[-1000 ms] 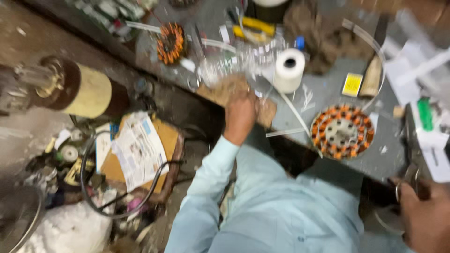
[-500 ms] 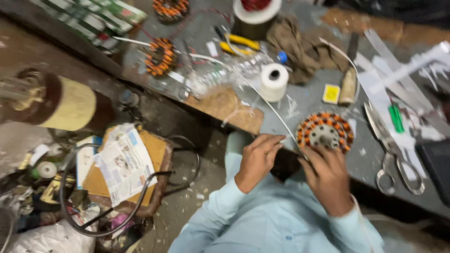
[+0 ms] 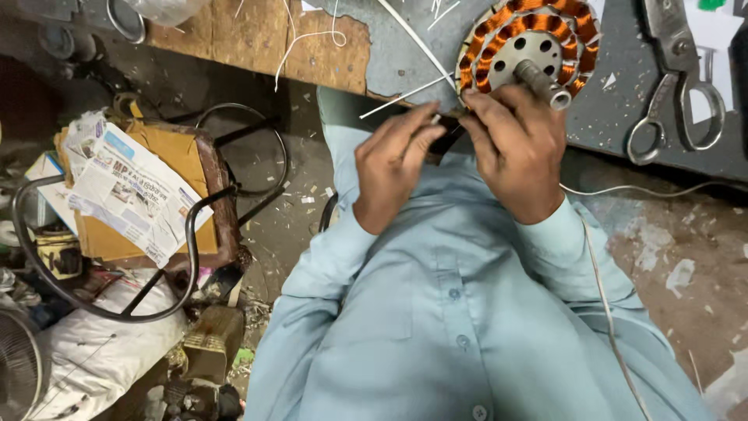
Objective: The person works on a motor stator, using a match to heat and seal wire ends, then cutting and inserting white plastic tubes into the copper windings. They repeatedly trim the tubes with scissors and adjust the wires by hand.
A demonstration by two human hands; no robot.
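Observation:
A round motor stator (image 3: 530,39) with copper-orange windings and a grey metal shaft lies at the near edge of the dark workbench (image 3: 608,117). My right hand (image 3: 518,152) rests against its near rim, fingers curled at the windings. My left hand (image 3: 393,168) is just to the left, fingers pinched on a thin white strip (image 3: 401,100) that runs toward the stator. Both arms wear light blue sleeves.
Large metal scissors (image 3: 674,86) lie on the bench to the right of the stator. A stool with a brown seat, newspaper (image 3: 136,191) and black metal loops stands at the left. A thin white wire (image 3: 654,191) trails right. A small fan (image 3: 19,366) sits bottom left.
The view has closed in on the stator and my hands. Both hands stay at the stator's near rim, the left one now pinching the white strip.

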